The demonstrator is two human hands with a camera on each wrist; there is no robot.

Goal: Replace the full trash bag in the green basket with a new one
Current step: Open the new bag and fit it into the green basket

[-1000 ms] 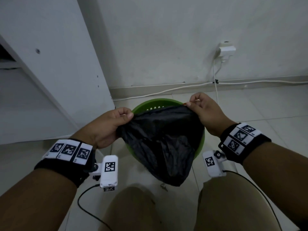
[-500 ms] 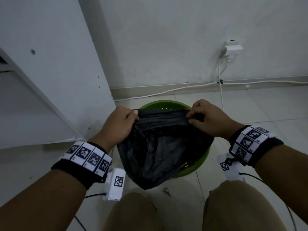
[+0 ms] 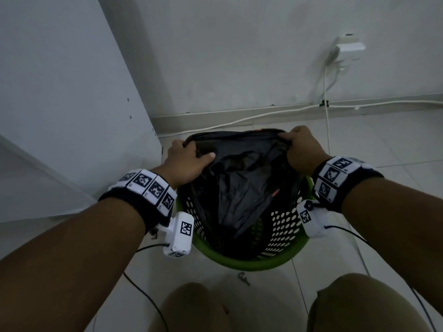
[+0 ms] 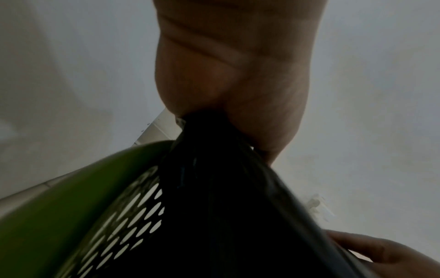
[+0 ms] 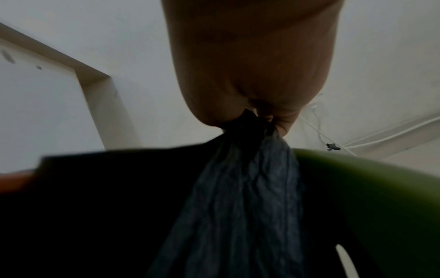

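A green perforated basket [image 3: 251,262] stands on the tiled floor in front of my knees. A black trash bag [image 3: 239,188] hangs down inside it, its mouth stretched over the far rim. My left hand [image 3: 189,159] grips the bag's edge at the far left of the rim, thumb lying on the plastic. My right hand [image 3: 299,147] grips the edge at the far right. The left wrist view shows the bag [image 4: 226,188] bunched in the palm beside the basket wall [image 4: 71,197]. In the right wrist view the fingers pinch gathered bag [image 5: 250,169] next to the green rim [image 5: 369,178].
A white cabinet side [image 3: 72,104] stands close on the left of the basket. A wall socket with a plug [image 3: 347,47] and white cables [image 3: 239,119] run along the baseboard behind. A small dark scrap [image 3: 243,277] lies on the floor in front of the basket.
Both hands have carried the bag forward and down; its body now hangs inside the basket and its mouth is spread wider, across the far rim.
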